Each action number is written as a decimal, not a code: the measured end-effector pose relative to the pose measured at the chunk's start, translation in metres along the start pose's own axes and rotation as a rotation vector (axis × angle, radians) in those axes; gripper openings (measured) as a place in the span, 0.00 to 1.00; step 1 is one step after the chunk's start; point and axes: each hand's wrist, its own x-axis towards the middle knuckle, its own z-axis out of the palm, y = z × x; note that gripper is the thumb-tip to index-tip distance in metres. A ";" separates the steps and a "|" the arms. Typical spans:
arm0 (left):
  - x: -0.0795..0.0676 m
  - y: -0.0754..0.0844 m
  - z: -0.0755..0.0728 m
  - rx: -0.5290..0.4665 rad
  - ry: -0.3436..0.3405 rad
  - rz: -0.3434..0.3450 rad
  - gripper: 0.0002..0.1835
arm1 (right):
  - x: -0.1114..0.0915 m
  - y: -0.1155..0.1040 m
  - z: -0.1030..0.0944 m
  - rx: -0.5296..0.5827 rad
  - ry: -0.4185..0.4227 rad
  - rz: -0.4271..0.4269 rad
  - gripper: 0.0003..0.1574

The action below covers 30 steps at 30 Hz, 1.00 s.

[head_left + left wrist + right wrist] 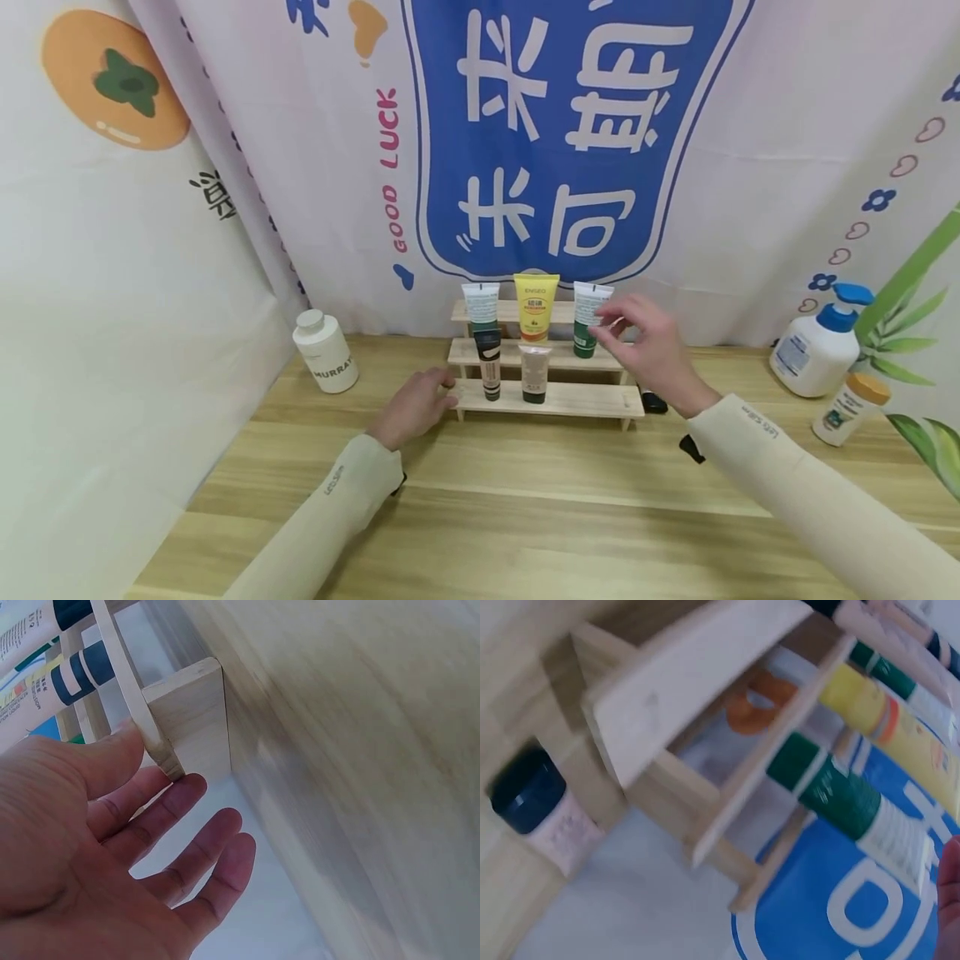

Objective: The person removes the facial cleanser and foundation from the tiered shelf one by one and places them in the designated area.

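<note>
A three-step wooden display stand stands on the table. My left hand pinches the left end of its lowest step between thumb and fingers, the other fingers spread below in the left wrist view. On the middle step are a white-and-green tube, a yellow tube and another white-and-green tube at the right. My right hand is beside that right tube, thumb and forefinger bent with a gap between them. A black-capped beige tube and a slim dark-topped tube occupy the lowest step.
Right of the stand, a pink tube with a dark cap is on the table. A white bottle stands at left; a blue-topped pump bottle and an orange-capped bottle stand at right. A printed curtain hangs behind.
</note>
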 end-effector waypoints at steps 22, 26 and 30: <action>-0.003 0.002 0.001 0.010 0.013 -0.012 0.16 | -0.025 0.001 0.062 0.051 -0.209 0.095 0.27; -0.002 0.001 0.001 0.016 0.019 0.003 0.16 | -0.027 0.001 0.068 0.071 -0.196 0.123 0.26; -0.002 0.001 0.001 0.015 0.014 -0.002 0.16 | -0.031 -0.001 0.074 0.102 -0.190 0.172 0.27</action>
